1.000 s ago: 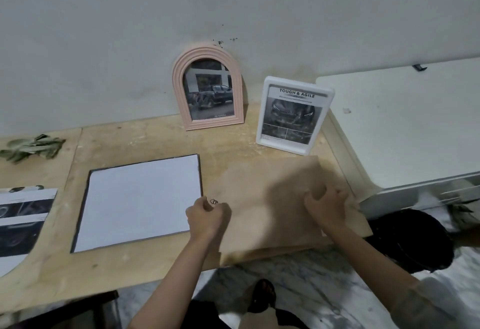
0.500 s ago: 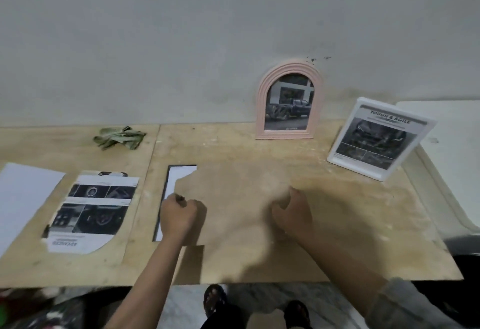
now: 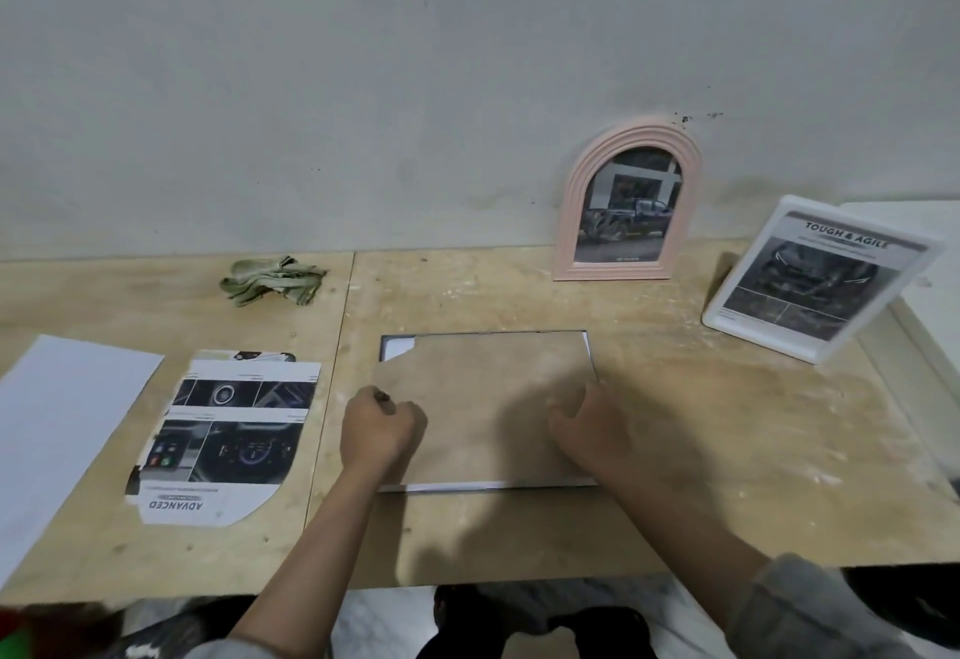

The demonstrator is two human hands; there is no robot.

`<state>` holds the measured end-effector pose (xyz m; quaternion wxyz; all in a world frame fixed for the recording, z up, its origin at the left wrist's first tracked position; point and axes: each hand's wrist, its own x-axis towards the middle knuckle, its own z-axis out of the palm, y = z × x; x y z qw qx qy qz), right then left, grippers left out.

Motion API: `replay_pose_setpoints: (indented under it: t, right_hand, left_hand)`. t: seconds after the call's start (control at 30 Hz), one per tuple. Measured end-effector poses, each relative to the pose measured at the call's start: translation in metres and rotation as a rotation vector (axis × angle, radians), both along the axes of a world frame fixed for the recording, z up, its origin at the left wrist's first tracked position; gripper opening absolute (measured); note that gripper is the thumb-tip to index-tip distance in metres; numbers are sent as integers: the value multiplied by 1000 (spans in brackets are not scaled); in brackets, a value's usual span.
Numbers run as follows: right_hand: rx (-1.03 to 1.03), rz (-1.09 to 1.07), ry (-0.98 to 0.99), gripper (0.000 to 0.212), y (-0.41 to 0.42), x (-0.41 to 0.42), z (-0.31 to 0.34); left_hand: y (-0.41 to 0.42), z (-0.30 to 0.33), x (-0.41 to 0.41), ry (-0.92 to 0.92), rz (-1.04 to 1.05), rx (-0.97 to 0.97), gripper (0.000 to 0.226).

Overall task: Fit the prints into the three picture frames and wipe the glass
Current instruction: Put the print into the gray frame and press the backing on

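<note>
The setting appeared to be a makeshift home workspace: a bare plywood table [image 3: 675, 476] stood against a stained, unpainted wall [image 3: 363, 86], above a marble-patterned floor [image 3: 384, 617].

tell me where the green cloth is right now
In the head view the green cloth lies crumpled at the back left of the wooden table, near the wall, behind the cut-out print and well left of the pink arched frame.

Backing board [image 3: 488, 398] lies on desk [image 3: 675, 450], mid-front. Cut print [image 3: 228, 435] left of board; cloth [image 3: 270, 280] behind-left; arched frame [image 3: 626, 206] behind; rectangular frame [image 3: 815, 279] behind-right.
</note>
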<state>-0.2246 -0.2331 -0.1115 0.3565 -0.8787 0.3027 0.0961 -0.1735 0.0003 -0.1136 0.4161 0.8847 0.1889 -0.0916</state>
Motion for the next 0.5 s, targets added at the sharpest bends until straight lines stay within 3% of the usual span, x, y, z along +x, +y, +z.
replay_pose_setpoints:
  t: [0.27, 0.5]
  right_hand:
    - [-103, 45, 119, 70, 6, -4, -8]
    - [-149, 83, 109, 67, 5, -7, -15]
  left_hand:
    - [3, -19, -3, 45, -61, 21, 30]
    - [7, -18, -5, 23, -125, 62, 34]
